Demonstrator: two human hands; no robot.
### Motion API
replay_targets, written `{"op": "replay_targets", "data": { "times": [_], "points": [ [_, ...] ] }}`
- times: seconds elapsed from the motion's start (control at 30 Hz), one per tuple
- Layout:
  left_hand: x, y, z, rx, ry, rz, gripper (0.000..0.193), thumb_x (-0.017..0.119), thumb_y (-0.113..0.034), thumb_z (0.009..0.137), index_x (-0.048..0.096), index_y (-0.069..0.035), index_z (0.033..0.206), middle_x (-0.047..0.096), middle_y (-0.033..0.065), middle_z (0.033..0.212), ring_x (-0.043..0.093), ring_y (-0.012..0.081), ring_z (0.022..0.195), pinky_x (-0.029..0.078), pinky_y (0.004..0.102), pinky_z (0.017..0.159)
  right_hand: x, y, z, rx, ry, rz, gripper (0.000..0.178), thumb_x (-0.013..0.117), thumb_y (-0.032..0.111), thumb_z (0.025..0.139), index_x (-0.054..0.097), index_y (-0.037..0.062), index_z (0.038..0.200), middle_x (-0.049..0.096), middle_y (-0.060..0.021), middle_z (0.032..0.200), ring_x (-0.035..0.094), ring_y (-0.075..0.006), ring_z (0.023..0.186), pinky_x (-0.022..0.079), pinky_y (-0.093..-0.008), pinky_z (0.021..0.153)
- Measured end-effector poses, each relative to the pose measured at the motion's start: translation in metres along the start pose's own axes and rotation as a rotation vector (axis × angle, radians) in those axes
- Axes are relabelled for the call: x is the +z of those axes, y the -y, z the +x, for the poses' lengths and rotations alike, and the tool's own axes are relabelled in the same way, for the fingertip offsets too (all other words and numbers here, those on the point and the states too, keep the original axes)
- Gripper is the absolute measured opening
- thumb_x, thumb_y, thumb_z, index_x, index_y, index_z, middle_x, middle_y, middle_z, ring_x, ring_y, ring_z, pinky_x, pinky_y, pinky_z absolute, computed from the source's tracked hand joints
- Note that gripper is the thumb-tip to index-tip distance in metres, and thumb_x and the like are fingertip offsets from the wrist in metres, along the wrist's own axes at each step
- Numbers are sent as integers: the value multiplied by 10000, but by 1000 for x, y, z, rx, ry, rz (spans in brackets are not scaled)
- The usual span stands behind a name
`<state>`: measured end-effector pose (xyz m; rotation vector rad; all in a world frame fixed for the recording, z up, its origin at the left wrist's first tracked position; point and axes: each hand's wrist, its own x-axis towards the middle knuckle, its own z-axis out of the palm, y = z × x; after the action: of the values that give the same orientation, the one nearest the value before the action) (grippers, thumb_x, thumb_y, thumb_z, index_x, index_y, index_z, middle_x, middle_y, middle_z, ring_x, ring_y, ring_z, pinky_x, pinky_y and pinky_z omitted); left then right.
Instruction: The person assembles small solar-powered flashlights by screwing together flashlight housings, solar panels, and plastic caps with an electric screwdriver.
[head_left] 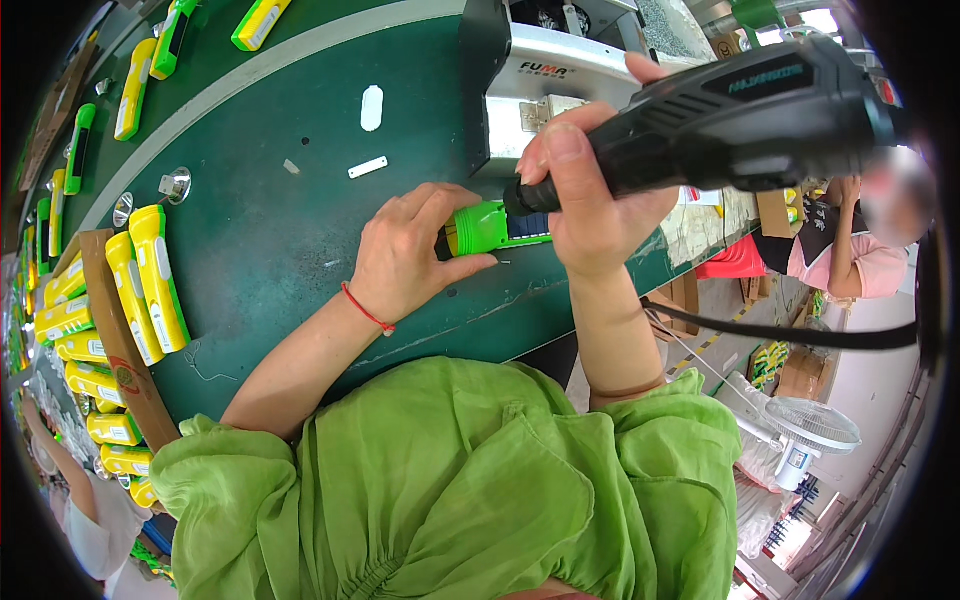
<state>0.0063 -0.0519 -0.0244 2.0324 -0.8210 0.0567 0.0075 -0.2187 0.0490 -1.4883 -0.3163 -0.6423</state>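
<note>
My left hand (408,232), with a red string at its wrist, grips the head end of a green flashlight (482,229) lying on the green tabletop (270,260). A dark panel shows along the flashlight's body, partly hidden by my right hand. In my right hand (598,205) is a black electric screwdriver (740,115), its fingers wrapped round the front part. The screwdriver's nose comes down at the flashlight just behind its head; whether the bit touches a screw is hidden. A small screw (505,262) seems to lie beside the flashlight.
A silver and black metal machine (535,90) stands beyond my hands. Two white plates (371,108) lie left of it. Several yellow-green flashlights (158,275) and a cardboard box (125,350) are at the left, near small reflectors (178,186). Co-workers sit at both sides.
</note>
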Motion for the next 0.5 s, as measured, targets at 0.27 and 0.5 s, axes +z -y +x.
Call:
{"op": "replay_targets", "data": {
  "times": [0.27,0.5],
  "points": [
    [5,1,0,21,-72,15,485,838,-253,624,617,-91,1024,636,49,1026,626,271,836,491,371,735,10,-8,-8,-31,-90,-74,545,606,-69,828,303,-34,1280,595,-115,745,574,-156,576,510,-290,568],
    [2,1,-2,8,-40,12,485,833,-268,628,620,-96,1028,633,32,1045,624,254,867,480,371,754,6,-1,-3,81,37,51,660,647,-60,799,274,3,1339,586,-122,750,575,-159,584,509,-287,568]
  ]
}}
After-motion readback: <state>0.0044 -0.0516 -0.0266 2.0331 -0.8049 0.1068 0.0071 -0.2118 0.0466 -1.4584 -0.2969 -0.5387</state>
